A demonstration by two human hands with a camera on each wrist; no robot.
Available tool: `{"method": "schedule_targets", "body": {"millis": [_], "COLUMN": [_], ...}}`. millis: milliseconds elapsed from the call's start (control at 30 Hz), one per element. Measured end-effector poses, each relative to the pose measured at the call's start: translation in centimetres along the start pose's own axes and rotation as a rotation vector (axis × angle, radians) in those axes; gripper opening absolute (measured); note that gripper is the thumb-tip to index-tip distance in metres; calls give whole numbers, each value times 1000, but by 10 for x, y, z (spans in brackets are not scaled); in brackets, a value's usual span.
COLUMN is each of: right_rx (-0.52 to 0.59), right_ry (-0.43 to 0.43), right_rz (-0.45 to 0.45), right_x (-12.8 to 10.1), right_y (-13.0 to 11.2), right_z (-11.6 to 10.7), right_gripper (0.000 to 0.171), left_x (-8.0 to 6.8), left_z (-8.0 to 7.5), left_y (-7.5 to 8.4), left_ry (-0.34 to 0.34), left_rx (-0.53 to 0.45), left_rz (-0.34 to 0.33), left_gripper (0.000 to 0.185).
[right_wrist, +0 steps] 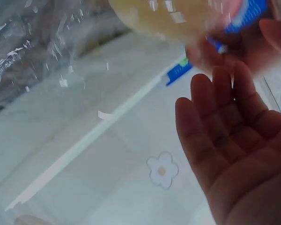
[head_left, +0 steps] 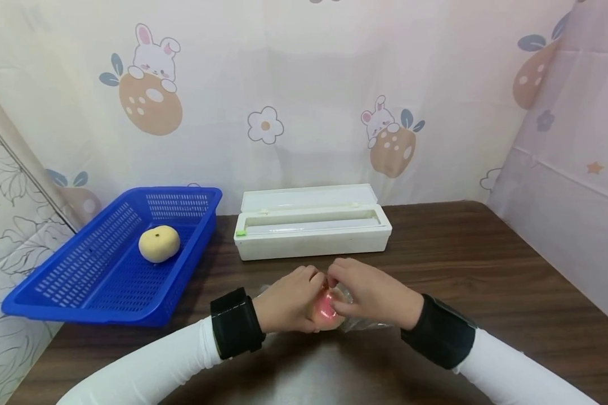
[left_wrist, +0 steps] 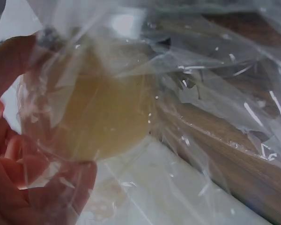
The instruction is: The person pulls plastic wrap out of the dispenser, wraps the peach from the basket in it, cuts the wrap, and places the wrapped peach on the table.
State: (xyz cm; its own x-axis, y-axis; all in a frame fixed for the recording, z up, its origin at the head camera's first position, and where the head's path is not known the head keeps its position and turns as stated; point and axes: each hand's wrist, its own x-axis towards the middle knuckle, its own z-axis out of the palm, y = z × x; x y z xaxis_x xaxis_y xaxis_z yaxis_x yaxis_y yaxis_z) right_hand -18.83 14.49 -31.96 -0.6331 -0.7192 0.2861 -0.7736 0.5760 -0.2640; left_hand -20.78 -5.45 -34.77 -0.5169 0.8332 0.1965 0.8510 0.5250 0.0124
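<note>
A pale yellow peach (head_left: pixel 326 315) with a pink patch, wrapped in clear cling film (left_wrist: pixel 253 112), is between the two hands over the table. My left hand (head_left: pixel 290 301) grips it from the side, thumb and fingers curved round the fruit (left_wrist: pixel 103 117) and its film. At the other side, the right hand (head_left: pixel 372 292) touches the wrapped peach near its top, thumb and fingertips apart. In the right wrist view, the right hand's fingers (right_wrist: pixel 220 136) are loosely bent with nothing between them. Loose film spreads out beneath the right hand.
Behind the hands stands a white cling film box (head_left: pixel 314 244), its lid raised and a roll inside. To the left, a blue plastic basket (head_left: pixel 187 275) holds another pale yellow peach (head_left: pixel 159 244). A patterned curtain (head_left: pixel 314 73) hangs behind the dark wooden table (head_left: pixel 486 270).
</note>
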Motion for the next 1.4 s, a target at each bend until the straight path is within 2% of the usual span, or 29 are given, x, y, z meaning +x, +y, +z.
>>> {"method": "schedule_targets", "body": {"millis": [100,233,400,533,600,800,967,1133,1233,1300,1400], "right_rx": [-43,-85,-92,-41,3,100,144,145,140,136,148], "right_ry": [7,13,23,25,17,-19,-28,-41,-35,-30,-31], "right_rz": [41,70,67,67,75,112,128,132,127,120,115], "right_x": [-4,-6,-3,-1,1,8,12,13,14,14,13], "right_y": [-3,-2,2,10,14,23,28,28,28,28,29], "right_z": [10,18,23,25,25,26,25,23,23,23,24], "right_gripper": [24,37,39,36,34,33,32,33,34,34,32], "left_x": [4,8,10,14,16,18,18,19,17,15,12], "left_z": [2,2,1,1,1,8,12,10,4,-1,-10], "left_y": [-4,-12,-18,-26,-31,-47,-54,-55,-53,-48,-37], "left_ry": [-4,-42,-101,-159,-176,-200,-192,-192,-183,-159,-77], "left_rx": [-31,-108,-233,-329,-366,-506,-590,-587,-535,-479,-360], "left_rz": [-6,-39,-94,-140,-140,-134,-126,-110,-99,-99,-95], "left_gripper": [66,70,69,65,63,57,56,57,60,62,56]}}
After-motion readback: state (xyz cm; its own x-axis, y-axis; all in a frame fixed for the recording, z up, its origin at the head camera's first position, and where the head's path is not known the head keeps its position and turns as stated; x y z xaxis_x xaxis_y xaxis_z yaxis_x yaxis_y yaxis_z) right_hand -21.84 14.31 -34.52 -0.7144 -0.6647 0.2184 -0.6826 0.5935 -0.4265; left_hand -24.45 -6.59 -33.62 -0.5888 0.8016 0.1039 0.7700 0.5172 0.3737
